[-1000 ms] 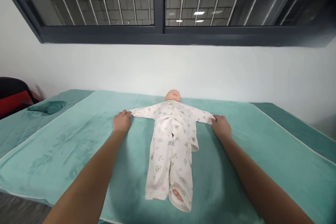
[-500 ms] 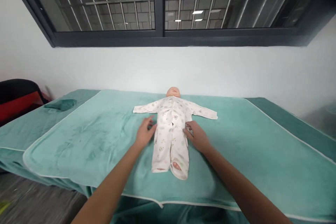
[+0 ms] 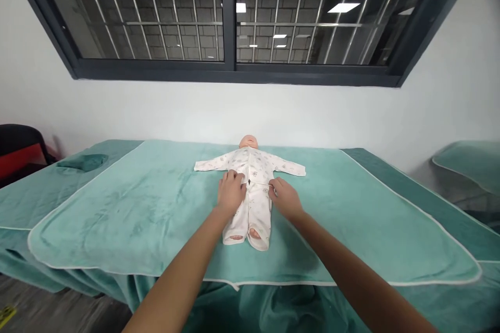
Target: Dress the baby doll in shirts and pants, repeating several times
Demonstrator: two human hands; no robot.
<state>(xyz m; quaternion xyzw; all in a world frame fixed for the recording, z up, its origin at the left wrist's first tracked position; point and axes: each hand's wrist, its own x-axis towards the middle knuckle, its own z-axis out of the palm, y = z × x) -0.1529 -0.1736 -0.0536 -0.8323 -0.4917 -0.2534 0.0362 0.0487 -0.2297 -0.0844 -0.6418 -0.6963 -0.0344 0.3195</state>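
A baby doll (image 3: 248,141) lies on its back with its arms spread, dressed in a white printed baby shirt (image 3: 255,162) and matching baby pants (image 3: 259,210). My left hand (image 3: 231,192) is at the shirt's lower hem on the left of the waist, its curled fingers closed on the cloth. On the opposite side, my right hand (image 3: 285,197) pinches the shirt's hem at the hip. The doll's feet show a little inside the pant cuffs. Both sleeves lie flat, stretched outward. My left hand covers part of the waist and upper pant leg.
A teal blanket (image 3: 156,208) with white edging covers the bed under the doll. Behind stand a white wall (image 3: 195,109) and a dark-framed barred window (image 3: 230,74). A black and red object (image 3: 23,153) is at far left; more teal cloth (image 3: 469,164) is at right.
My hands have left the sleeve cuffs, moved inward and down to the waist, and closed on the shirt's hem. The camera view has shifted, showing more of the bed's front edge.
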